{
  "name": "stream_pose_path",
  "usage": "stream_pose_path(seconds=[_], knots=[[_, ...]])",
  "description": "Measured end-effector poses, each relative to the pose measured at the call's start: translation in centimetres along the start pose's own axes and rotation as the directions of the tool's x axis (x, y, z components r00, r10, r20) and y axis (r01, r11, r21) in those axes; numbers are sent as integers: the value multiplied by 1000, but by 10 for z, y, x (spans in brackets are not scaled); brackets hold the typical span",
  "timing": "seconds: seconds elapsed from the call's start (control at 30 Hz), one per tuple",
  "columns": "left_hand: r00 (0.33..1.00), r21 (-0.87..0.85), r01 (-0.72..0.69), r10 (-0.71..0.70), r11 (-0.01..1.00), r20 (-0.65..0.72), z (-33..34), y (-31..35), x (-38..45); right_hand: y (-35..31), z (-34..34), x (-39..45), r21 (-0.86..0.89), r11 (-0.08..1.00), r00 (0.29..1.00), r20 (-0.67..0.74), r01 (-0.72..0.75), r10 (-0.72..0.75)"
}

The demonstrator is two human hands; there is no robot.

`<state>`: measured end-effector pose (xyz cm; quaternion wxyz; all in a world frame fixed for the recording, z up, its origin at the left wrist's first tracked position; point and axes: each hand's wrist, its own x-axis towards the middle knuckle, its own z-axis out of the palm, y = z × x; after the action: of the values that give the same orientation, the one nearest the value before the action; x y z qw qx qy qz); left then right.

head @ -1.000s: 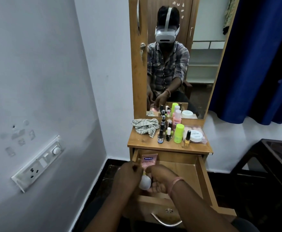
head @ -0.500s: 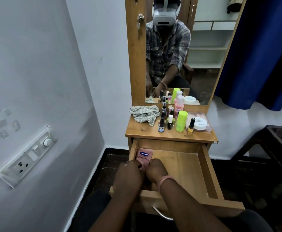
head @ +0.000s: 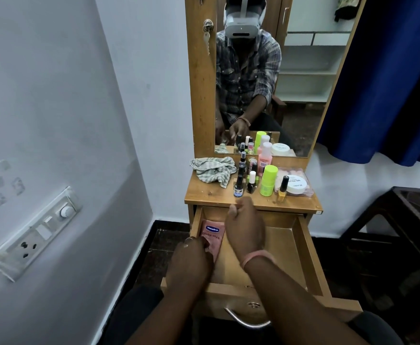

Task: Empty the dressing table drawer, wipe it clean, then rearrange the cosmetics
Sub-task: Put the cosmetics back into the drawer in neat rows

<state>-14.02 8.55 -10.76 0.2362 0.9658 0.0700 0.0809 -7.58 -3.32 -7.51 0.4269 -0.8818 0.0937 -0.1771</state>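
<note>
Head view, looking down on a wooden dressing table with its drawer [head: 311, 260] pulled out toward the lower centre of the frame. A pink Vaseline tube [head: 211, 236] lies inside the drawer against its left wall, in the centre of the frame; its long axis runs from the drawer's back toward its front, label upward, the printed end toward the back. Its near end is hidden under the left hand [head: 190, 263], so the cap is not visible. The left hand rests on the near part of the tube with fingers curled over it; whether it actually grips the tube cannot be told. The right hand [head: 245, 229], a pink band on its wrist, is raised over the drawer's back half with fingers loosely curled and somewhat blurred, holding nothing visible. The rest of the drawer floor is bare wood.

On the tabletop [head: 204, 195], just above the drawer, stand the other cosmetics, all upright: a dark bottle with a blue label [head: 238, 185], a white-capped nail polish [head: 251, 183], a lime-green container [head: 268, 180], a yellow nail polish with black cap [head: 282, 189] and a pink bottle [head: 264, 158] behind them. A white round jar [head: 296, 185] lies on a clear packet at the right edge. A crumpled checked cloth [head: 213, 169] lies at the tabletop's left rear. The mirror [head: 303, 83] above reflects the seated person. A curved metal handle [head: 246, 321] projects from the drawer front.
</note>
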Motion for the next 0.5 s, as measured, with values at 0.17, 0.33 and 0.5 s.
stream_pose_path(seconds=[0.17,0.33,0.5], knots=[[1000,-38,-12,12,999,-23,1,-2,1,-10,-22,59,-79,988,986,-95,131,-139],[999,-40,-18,17,999,-43,1,-2,2,-12,-20,79,-241,937,965,0,253,-261],[999,-42,-15,13,999,-41,1,-3,2,-5,-11,79,-136,971,981,22,194,-193]])
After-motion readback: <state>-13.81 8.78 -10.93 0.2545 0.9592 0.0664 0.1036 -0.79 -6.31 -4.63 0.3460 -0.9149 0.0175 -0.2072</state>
